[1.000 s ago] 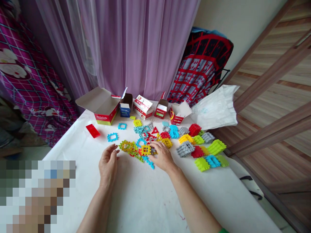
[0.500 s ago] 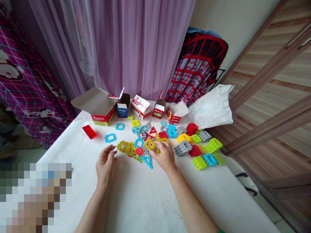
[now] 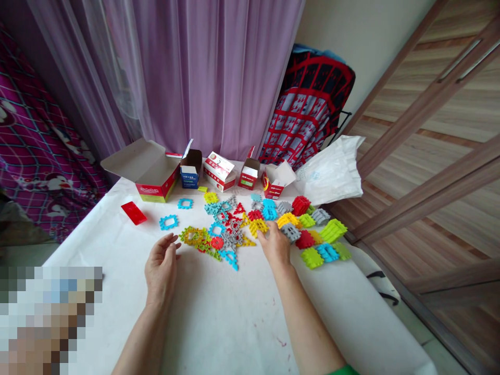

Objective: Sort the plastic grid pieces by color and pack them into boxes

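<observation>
The right hand (image 3: pixel 277 247) reaches over the worktop (image 3: pixel 226 323), thumb at a yellow stack of toothed plastic pieces (image 3: pixel 258 227), fingers partly bent; whether it pinches anything, I cannot tell. That stack lies just beyond the thumb and to its left, its long axis running roughly crosswise, far nearer this hand than the left hand (image 3: pixel 162 263). The left is empty, palm inward, fingers loosely spread and curved beside a green-and-yellow pile of flat toothed plastic pieces (image 3: pixel 193 237). Both forearms angle inward.
</observation>
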The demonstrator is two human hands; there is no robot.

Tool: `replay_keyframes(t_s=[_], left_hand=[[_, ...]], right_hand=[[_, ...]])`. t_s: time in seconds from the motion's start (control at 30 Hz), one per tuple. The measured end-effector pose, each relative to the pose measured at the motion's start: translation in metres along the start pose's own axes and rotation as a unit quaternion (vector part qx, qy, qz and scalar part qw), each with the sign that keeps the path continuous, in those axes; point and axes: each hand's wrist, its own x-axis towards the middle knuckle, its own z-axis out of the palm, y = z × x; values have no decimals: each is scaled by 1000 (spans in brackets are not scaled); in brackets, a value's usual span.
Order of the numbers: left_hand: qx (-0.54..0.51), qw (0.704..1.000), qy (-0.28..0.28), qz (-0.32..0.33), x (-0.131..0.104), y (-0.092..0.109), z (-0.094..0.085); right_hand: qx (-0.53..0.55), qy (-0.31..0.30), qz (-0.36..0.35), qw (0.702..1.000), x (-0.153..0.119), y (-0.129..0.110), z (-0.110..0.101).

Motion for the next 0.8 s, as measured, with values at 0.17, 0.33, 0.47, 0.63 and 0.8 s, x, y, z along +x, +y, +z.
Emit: replay_keyframes(t_s=[0.17,0.33,0.47,0.63,0.8], left_hand=[[7,1000,1,1,0,0,1],[3,1000,3,-4,0,1,2],[8,1000,3,-2,0,1,1],[11,1000,0,2,0,-1,1],[1,1000,0,0,0,-1,1]], right_hand=[[3,-5,-1,1000,1,2,2],[-1,-3,-4,1000,2,3,3],[2,-8,-9,1000,2,5,4],[-5,-12,-4,1000,3,5,4],[-1,-2,-8,1000,2,4,2]])
